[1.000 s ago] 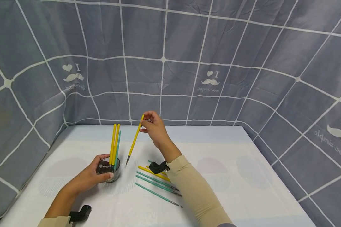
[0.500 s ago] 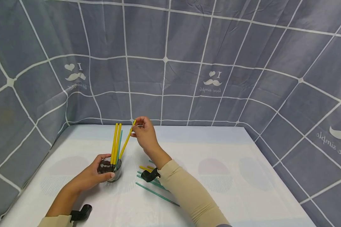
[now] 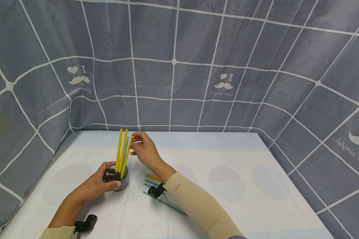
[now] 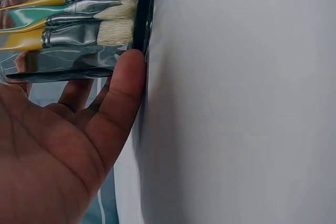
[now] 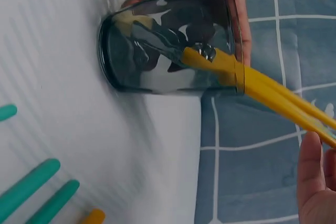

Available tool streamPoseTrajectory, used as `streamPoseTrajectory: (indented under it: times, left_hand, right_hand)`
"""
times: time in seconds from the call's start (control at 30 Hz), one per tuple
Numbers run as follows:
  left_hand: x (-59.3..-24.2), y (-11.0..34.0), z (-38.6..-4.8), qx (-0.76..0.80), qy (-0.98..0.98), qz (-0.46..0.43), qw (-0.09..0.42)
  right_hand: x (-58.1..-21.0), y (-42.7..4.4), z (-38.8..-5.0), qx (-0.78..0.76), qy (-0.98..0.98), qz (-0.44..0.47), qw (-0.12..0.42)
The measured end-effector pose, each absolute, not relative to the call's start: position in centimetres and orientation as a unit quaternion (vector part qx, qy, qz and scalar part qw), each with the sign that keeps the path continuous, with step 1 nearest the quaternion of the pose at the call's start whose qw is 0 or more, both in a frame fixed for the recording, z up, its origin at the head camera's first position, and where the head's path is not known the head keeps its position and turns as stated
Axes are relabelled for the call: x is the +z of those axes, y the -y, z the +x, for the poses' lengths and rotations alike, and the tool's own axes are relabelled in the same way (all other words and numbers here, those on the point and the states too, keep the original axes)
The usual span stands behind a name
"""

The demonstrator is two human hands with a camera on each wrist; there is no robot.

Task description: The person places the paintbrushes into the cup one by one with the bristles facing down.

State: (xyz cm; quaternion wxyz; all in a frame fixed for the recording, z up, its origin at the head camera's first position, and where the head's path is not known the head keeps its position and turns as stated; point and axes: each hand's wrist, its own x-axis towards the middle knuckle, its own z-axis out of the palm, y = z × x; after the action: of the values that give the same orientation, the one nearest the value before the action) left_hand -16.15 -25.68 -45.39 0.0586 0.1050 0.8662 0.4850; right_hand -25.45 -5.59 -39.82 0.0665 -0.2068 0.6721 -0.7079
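Glass (image 5: pixel 170 40) upright on table (image 3: pixel 227 212), left hand (image 3: pixel 92 186) gripping its side. Right hand (image 3: pixel 145 149) pinches yellow brush (image 3: pixel 126 157) near handle top, lower end inside glass beside two other yellow handles (image 3: pixel 118 151) and teal brush (image 3: pixel 125 150). Loose brushes (image 3: pixel 170 206) lie to right.

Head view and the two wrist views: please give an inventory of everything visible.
Table: 1, whitish, in front
Backdrop cloth: 1, grey with white lines, behind table
Glass: 1, smoky transparent, on table
Brushes: 4, three yellow, one teal, in glass
Loose brushes: at least 4, teal and yellow, on table
Wrist devices: 2, black, left and right
Sleeves: 2, beige, left and right
Left hand: 1, bare, around glass
Right hand: 1, bare, pinching a yellow brush
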Motion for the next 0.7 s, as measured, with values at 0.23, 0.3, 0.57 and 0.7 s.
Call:
streamPoseTrajectory:
  times: [0.23, 0.3, 0.57, 0.7]
  left_hand:
    - [-45.5, 25.8, -16.2, 0.491, -0.863, 0.105, 0.06]
    - [-45.6, 25.8, -16.2, 0.493, -0.861, 0.111, 0.062]
    - [-45.6, 26.0, -16.2, 0.502, -0.854, 0.122, 0.063]
    - [-45.7, 26.0, -16.2, 0.505, -0.852, 0.123, 0.065]
  right_hand:
    - [-40.6, 3.5, -27.0, -0.657, -0.72, -0.202, 0.098]
    - [-41.2, 2.5, -27.7, -0.62, -0.745, -0.211, 0.129]
    - [-43.5, -2.3, -29.5, -0.523, -0.784, -0.222, 0.25]
    - [-44.0, -4.3, -29.7, -0.501, -0.791, -0.219, 0.274]
